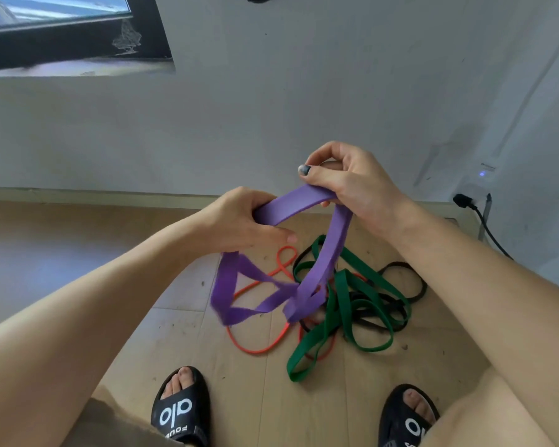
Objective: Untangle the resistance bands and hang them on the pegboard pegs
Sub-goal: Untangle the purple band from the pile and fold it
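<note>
Two hands hold one purple band above a tangle of three more on the floor.

The left hand (249, 221) curls its fingers round the purple band (299, 201) at one end of a short arch, and the right hand (346, 179) grips the other end, thumb on top. The rest of that band hangs down in twisted loops into the heap. Below lie one green band (339, 304), one black band (410, 282) and one thin orange band (255, 348), crossed over one another on the wooden floor (78, 253). Two black sandals (181, 411) show at the bottom edge.
</note>
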Available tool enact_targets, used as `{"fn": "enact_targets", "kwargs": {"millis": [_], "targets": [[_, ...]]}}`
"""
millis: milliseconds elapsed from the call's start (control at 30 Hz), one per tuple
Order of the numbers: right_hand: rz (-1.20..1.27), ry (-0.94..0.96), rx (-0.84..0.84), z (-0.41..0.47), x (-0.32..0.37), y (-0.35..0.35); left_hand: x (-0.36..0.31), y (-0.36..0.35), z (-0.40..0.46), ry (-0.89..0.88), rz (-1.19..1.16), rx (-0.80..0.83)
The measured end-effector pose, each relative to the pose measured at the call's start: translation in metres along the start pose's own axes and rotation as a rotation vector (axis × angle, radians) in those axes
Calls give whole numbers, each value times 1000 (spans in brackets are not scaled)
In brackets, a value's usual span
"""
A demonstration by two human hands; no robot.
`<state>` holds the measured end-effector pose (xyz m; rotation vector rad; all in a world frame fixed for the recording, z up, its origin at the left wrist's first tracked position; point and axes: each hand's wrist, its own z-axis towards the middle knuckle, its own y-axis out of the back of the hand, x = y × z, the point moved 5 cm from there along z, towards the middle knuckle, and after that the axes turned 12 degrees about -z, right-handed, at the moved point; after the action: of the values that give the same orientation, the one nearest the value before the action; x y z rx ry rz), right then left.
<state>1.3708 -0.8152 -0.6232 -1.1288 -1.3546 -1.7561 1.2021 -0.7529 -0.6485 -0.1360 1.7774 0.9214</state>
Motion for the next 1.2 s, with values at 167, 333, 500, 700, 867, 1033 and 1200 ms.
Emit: {"fn": "enact_targets", "kwargs": {"millis": [167, 333, 500, 700, 867, 1033, 1200], "targets": [[-115, -62, 6, 2, -19, 5, -5, -5, -4, -14, -116, 65], [-132, -41, -11, 6, -17, 6, -8, -2, -6, 25, -263, 76], [-200, -35, -18, 7, -22, 13, -8, -5, -15, 47, -259, 189], [-275, 0, 100, 3, -19, 4, -14, 1, -12, -10, -110, 23], [-342, 56, 256, -11, -14, -24, -17, -10, -11, -78, -89, 70], [-286, 79, 117, -8, 1, -10, 2, -10, -8, -39, -59, 131], [-355, 58, -14, -2, -3, 18, 22, 6, -5, 4, 62, 13]]}}
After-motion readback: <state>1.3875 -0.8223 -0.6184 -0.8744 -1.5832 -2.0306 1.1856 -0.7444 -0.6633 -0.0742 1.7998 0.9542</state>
